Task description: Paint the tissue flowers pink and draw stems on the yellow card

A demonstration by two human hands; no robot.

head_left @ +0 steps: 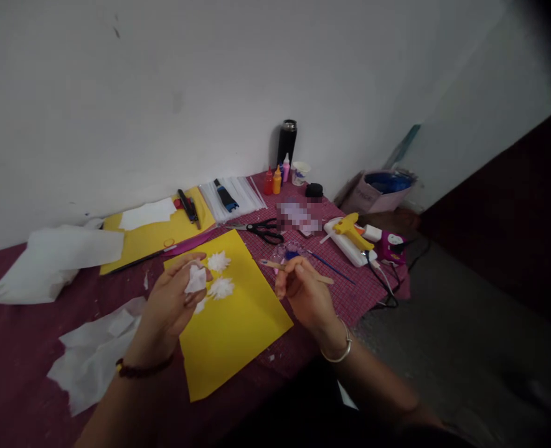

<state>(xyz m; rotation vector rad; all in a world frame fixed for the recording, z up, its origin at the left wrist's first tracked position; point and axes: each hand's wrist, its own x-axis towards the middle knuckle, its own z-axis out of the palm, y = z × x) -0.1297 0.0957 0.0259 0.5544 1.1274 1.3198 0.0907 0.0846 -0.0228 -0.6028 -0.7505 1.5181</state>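
I count 2 bare hands at work over 1 near yellow sheet, which carries 3 white tufts, the 3rd partly covered by the left hand. Beyond the near yellow sheet stand 4 small paint bottles, 1 black flask and 1 paper cup. There is 1 pair of scissors just past its far corner; to its right lie 1 blue brush and 1 yellow glue gun. To its left spreads white material, crumpled and ragged-edged.

Below the tufts, bare yellow runs to the sheet's near edge, and between the hands there's a gap above the sheet's right half. The scissors and a clear dish crowd the far right side.

The left hand is half curled, fingers closed on 1 white scrap over the sheet's left edge. The right hand, just off the right edge, pinches 1 wooden stick around its middle between thumb and fingers. The stick's far tip points back toward the sheet, well apart from the scrap.
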